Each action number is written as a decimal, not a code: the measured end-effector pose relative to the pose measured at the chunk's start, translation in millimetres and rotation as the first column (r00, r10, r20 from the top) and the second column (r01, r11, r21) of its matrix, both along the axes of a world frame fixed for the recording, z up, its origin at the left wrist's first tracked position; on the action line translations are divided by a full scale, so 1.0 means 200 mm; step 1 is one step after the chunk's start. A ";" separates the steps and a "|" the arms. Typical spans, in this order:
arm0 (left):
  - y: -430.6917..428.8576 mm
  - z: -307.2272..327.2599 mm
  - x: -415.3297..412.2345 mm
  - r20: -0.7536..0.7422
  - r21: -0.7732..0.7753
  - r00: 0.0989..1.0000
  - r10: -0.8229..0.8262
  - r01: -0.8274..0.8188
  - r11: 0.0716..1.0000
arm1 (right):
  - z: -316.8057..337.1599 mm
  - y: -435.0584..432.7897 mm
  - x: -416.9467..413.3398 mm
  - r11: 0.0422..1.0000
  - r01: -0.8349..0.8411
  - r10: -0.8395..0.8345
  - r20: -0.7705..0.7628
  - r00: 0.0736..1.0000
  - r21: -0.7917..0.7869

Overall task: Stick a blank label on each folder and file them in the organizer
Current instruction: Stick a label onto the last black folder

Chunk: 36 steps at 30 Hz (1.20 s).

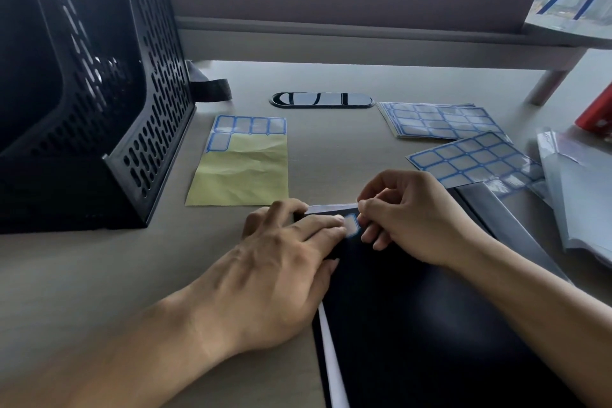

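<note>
Your left hand (265,275) presses flat on the dark folder (414,325) on the tabletop (99,291) while your right hand (407,219) pinches a blank label (351,225) at its far corner; filing it in the organizer (99,93) remains.

Black folder (414,325), blue-bordered label (352,225), black perforated organizer (99,93).

No writing, brand or number can be read anywhere; the blue-bordered labels on the used sheet (246,129) and the stacked sheets (440,119) are blank.
</note>
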<state>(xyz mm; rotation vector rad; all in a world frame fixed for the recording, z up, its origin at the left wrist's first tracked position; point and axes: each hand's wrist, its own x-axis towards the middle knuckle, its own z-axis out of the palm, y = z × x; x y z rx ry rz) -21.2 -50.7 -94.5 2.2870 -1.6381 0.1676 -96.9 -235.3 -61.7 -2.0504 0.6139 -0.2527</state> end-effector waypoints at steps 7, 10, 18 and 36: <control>0.00 0.00 0.01 0.024 0.076 1.000 -0.018 0.016 0.997 | -0.01 0.00 0.00 1.000 -0.005 0.005 0.001 1.000 0.005; 0.00 0.01 0.00 0.012 0.076 1.000 -0.022 0.021 0.997 | -0.01 0.00 0.01 1.000 0.001 -0.001 0.003 1.000 0.002; -0.02 0.02 0.00 -0.042 0.088 0.999 -0.033 0.037 0.995 | -0.02 0.00 0.01 1.000 0.008 -0.008 0.007 1.000 -0.007; -0.05 0.08 -0.03 -0.057 0.196 0.998 -0.018 0.029 0.980 | 0.02 -0.03 -0.01 0.991 0.122 -0.120 0.045 0.992 -0.049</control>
